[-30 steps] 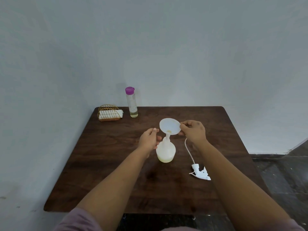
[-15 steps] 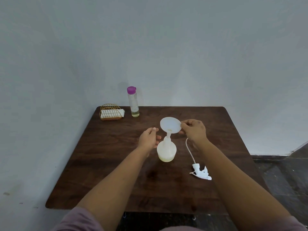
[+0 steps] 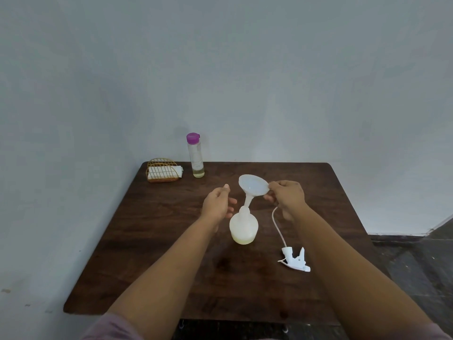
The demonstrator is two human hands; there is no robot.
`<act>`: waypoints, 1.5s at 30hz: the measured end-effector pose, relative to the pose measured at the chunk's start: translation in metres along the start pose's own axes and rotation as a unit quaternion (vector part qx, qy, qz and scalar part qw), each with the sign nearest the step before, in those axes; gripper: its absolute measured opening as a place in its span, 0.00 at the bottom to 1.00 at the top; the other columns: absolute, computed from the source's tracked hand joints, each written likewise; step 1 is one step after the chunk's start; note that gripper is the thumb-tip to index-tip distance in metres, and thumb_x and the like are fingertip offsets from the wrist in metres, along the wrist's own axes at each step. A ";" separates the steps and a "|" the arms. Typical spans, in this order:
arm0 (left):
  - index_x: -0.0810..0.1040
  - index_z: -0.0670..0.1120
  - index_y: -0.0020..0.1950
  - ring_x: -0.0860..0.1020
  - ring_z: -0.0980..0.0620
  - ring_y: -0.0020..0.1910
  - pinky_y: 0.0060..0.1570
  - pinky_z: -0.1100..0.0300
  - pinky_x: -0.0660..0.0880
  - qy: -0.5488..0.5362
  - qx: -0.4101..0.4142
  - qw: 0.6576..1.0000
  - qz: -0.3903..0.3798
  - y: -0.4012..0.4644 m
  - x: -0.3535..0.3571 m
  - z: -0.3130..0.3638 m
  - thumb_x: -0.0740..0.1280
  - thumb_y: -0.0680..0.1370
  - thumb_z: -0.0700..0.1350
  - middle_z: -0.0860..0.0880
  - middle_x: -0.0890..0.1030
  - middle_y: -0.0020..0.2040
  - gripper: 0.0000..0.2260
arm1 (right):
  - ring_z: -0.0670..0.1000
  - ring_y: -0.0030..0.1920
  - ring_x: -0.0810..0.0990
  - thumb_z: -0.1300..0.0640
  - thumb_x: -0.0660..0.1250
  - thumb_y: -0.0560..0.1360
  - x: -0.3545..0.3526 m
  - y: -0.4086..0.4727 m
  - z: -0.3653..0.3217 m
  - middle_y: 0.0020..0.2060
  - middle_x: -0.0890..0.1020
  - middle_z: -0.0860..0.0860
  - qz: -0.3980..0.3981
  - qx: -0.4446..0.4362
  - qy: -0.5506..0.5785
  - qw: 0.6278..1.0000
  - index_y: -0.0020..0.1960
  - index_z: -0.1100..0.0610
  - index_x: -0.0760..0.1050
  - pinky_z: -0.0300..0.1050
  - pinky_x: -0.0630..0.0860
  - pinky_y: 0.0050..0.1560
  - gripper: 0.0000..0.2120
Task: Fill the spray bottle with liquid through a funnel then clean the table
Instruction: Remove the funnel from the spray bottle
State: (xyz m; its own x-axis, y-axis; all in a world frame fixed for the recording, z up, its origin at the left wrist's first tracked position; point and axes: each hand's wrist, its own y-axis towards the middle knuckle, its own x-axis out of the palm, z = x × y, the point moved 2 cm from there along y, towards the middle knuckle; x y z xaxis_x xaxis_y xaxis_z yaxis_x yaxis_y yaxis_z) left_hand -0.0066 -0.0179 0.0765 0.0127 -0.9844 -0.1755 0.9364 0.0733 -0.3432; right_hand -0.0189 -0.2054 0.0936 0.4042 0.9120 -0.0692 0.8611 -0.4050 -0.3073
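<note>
From the head view, the right hand (image 3: 288,196) keeps a pinching grip on the right rim of the white translucent plastic funnel (image 3: 253,186), thumb and fingers curled round the edge. The funnel is tilted: its long axis runs from the wide mouth, up beside the grip and facing toward the camera, down and to the left to the narrow spout, whose tip is at the neck of the round-bellied translucent plastic spray bottle (image 3: 243,225). That bottle stands upright on the dark brown wooden surface (image 3: 152,241), below and left of the grip, with pale yellowish liquid in its bottom. The left hand (image 3: 217,204) is released, fingers relaxed and holding nothing, just left of the bottle's neck and across the funnel from the grip. Below the grip and nearer the camera, the white plastic trigger spray head (image 3: 295,260) lies on its side, its thin dip tube curving up toward the right wrist.
</note>
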 end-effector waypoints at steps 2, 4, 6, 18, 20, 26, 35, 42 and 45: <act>0.76 0.49 0.58 0.78 0.52 0.37 0.34 0.61 0.76 -0.015 0.008 1.000 -0.012 0.000 0.001 0.009 0.58 0.83 0.54 0.47 0.83 0.45 0.13 | 0.51 0.31 0.82 0.65 0.66 0.75 0.001 0.002 -0.006 0.39 0.83 0.61 -0.007 0.020 0.023 1.000 0.41 0.64 0.80 0.36 0.77 0.30 0.06; 0.75 0.50 0.59 0.78 0.52 0.37 0.33 0.61 0.75 -0.007 0.022 1.000 -0.021 0.002 0.001 0.018 0.58 0.83 0.55 0.47 0.83 0.45 0.12 | 0.51 0.30 0.82 0.66 0.66 0.75 0.005 0.005 -0.012 0.38 0.83 0.61 -0.022 0.022 0.026 0.999 0.40 0.65 0.79 0.35 0.77 0.28 0.07; 0.75 0.49 0.59 0.78 0.52 0.37 0.34 0.61 0.75 0.013 0.041 0.999 -0.027 0.008 -0.001 0.026 0.58 0.83 0.52 0.47 0.83 0.46 0.11 | 0.51 0.30 0.82 0.66 0.65 0.75 0.011 0.008 -0.020 0.38 0.82 0.62 -0.037 0.016 0.022 0.999 0.40 0.66 0.80 0.34 0.77 0.29 0.07; 0.76 0.44 0.62 0.78 0.52 0.38 0.39 0.61 0.80 0.000 0.049 0.998 -0.045 0.123 -0.027 0.063 0.61 0.83 0.44 0.45 0.81 0.46 0.10 | 0.39 0.26 0.78 0.60 0.66 0.78 0.078 0.095 -0.053 0.32 0.81 0.51 -0.048 -0.087 -0.110 0.989 0.51 0.61 0.80 0.27 0.71 0.29 0.07; 0.76 0.44 0.62 0.78 0.53 0.38 0.43 0.60 0.81 0.001 0.042 0.998 -0.043 0.151 -0.028 0.064 0.62 0.82 0.42 0.45 0.81 0.47 0.10 | 0.37 0.27 0.79 0.60 0.67 0.77 0.090 0.116 -0.055 0.34 0.81 0.50 -0.051 -0.080 -0.124 0.988 0.51 0.61 0.80 0.25 0.70 0.28 0.06; 0.78 0.50 0.51 0.76 0.54 0.35 0.57 0.53 0.78 -0.006 -0.001 1.000 -0.021 0.222 -0.016 0.049 0.59 0.83 0.50 0.48 0.77 0.40 0.10 | 0.45 0.46 0.84 0.53 0.68 0.77 0.124 0.186 -0.035 0.46 0.85 0.50 -0.049 -0.024 -0.089 0.995 0.48 0.55 0.81 0.40 0.78 0.54 0.07; 0.74 0.44 0.66 0.78 0.52 0.53 0.58 0.56 0.77 -0.028 -0.055 0.997 -0.037 0.291 0.010 -0.014 0.64 0.81 0.43 0.51 0.79 0.52 0.13 | 0.43 0.40 0.78 0.57 0.67 0.77 0.154 0.250 0.016 0.44 0.82 0.49 -0.018 -0.032 -0.165 0.986 0.49 0.54 0.80 0.30 0.71 0.35 0.04; 0.70 0.47 0.71 0.76 0.49 0.61 0.63 0.52 0.74 0.079 0.002 0.997 -0.025 0.317 0.014 -0.032 0.67 0.77 0.34 0.46 0.74 0.67 0.23 | 0.51 0.50 0.80 0.62 0.69 0.74 0.173 0.273 0.054 0.48 0.82 0.51 -0.036 -0.020 -0.238 0.970 0.51 0.50 0.77 0.30 0.69 0.39 0.09; 0.66 0.47 0.74 0.73 0.43 0.66 0.66 0.50 0.71 0.222 0.040 0.973 -0.046 0.328 0.015 -0.040 0.69 0.76 0.37 0.44 0.71 0.69 0.27 | 0.48 0.48 0.78 0.61 0.68 0.75 0.178 0.282 0.063 0.47 0.80 0.50 -0.038 -0.012 -0.260 0.965 0.56 0.53 0.77 0.30 0.68 0.38 0.11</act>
State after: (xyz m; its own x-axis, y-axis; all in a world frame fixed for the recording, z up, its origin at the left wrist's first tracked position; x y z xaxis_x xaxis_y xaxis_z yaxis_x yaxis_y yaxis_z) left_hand 0.2871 -0.0026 -0.0756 -0.2089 -0.8192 -0.5342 0.9509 -0.0425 -0.3066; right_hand 0.2766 -0.1533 -0.0651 0.1356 0.8461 -0.5155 0.8918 -0.3310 -0.3086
